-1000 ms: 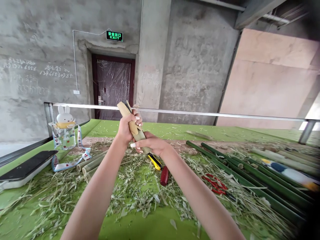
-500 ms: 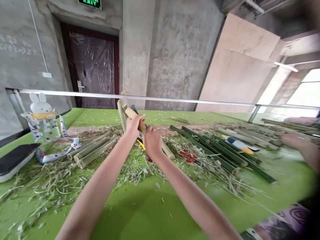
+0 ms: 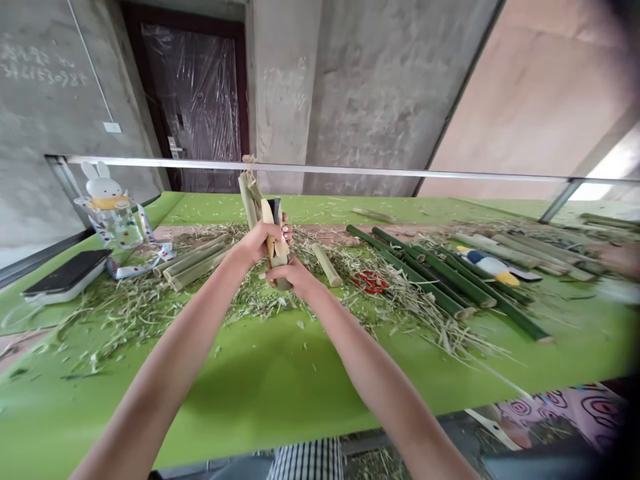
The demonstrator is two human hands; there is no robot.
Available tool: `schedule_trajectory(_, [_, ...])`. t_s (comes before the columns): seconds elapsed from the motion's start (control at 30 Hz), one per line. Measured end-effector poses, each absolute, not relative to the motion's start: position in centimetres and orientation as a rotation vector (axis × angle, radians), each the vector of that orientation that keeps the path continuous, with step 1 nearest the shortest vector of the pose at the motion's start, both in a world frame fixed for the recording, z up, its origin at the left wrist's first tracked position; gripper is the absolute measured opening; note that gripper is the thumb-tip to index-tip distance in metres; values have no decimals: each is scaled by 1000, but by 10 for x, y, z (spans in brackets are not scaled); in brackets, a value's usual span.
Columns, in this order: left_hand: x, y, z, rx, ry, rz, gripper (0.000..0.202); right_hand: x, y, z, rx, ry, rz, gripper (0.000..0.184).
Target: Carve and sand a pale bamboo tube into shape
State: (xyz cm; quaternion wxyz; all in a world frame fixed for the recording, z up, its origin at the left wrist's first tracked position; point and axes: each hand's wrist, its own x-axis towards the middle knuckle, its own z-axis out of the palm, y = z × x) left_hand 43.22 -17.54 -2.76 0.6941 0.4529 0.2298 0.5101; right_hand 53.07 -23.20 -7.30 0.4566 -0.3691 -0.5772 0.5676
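The left hand [image 3: 260, 241] is clasped around the upper part of a short, pale, partly peeled bamboo piece [image 3: 281, 255]; the right hand [image 3: 294, 273] grips its lower end. The piece is held near upright over a smooth green table cover [image 3: 265, 393] strewn with pale fibrous shavings [image 3: 113, 320]. Rightward lie a short, pale bamboo cylinder [image 3: 326, 265], a red tool of unclear type [image 3: 370, 281] and long, dark-green bamboo poles [image 3: 406, 271].

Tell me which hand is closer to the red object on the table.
The right hand is nearer, to the left of the red object. The left hand is farther left and higher up in the view.
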Motion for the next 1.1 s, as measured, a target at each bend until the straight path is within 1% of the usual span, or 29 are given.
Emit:
schedule_trajectory(0.1, [419,-188,-33,979,443,1048,39,530,-247,-70,-793,-1577,1563,17])
schedule_trajectory(0.13, [415,-191,-36,955,438,1079,39,528,-248,-70,-773,-1631,1568,17])
schedule_trajectory(0.2, [410,-195,-42,928,441,1161,36,525,-246,-74,-843,-1683,1461,17])
schedule_trajectory(0.27, [410,-196,-49,932,471,1228,31,523,-240,-79,-1080,-1693,1201,16])
schedule_trajectory(0.33, [413,-195,-55,940,547,1291,28,523,-233,-83,-1390,-1723,794,15])
schedule_trajectory(0.4, [418,-192,-61,923,644,1358,30,526,-229,-86,-1627,-1765,394,16])
schedule_trajectory(0.43, [421,-190,-64,898,697,1391,32,527,-228,-86,-1703,-1787,250,17])
schedule_trajectory(0.53, [428,-189,-70,805,801,1472,35,528,-228,-88,-1820,-1855,56,21])
schedule_trajectory(0.63, [432,-191,-74,753,741,1497,32,527,-229,-89,-1851,-1879,-4,23])
schedule_trajectory(0.83, [426,-194,-75,795,589,1441,29,525,-229,-89,-1808,-1877,153,26])
schedule_trajectory(1.1, [424,-193,-78,820,500,1435,27,525,-231,-89,-1758,-1894,158,26])
